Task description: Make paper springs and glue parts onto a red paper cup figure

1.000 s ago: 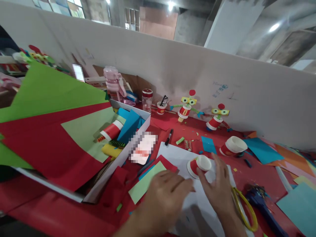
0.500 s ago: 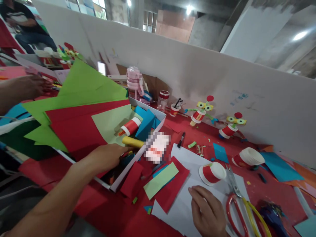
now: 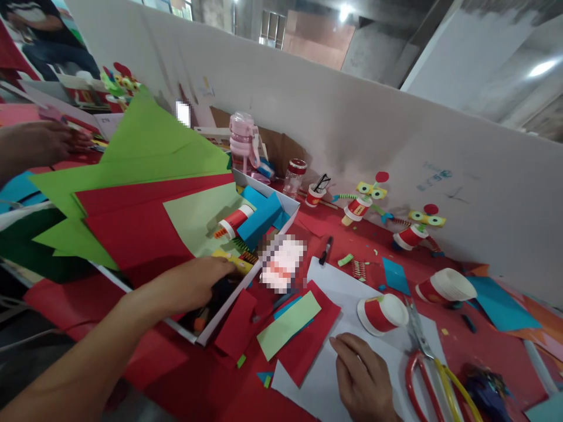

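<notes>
My left hand (image 3: 206,282) reaches down into a white box (image 3: 229,310), its fingertips hidden below the box's near wall. Against its fingers lies a yellow paper piece (image 3: 240,264). Beyond that, the box holds a red-and-white paper cup (image 3: 236,221), a folded blue paper (image 3: 261,221) and folded paper springs. My right hand (image 3: 365,372) rests on a white sheet (image 3: 316,384), fingers loosely curled together, with nothing visible in it. Just past it stands an upside-down paper cup (image 3: 382,313). Scissors (image 3: 426,351) with red and yellow handles lie to its right.
Green sheets (image 3: 153,138) and red sheets (image 3: 132,217) stick out of the box. Two cup figures (image 3: 358,205) stand by the white partition (image 3: 373,117). A pink bottle (image 3: 243,140), glass jar (image 3: 294,176) and black marker (image 3: 325,251) are nearby. Another person's hand (image 3: 48,143) is at left.
In the box, the yellow piece has shifted lower and turned, uncovering paper springs. The blue folded paper has moved slightly. My right hand stays nearly still, and the view has shifted a little.
</notes>
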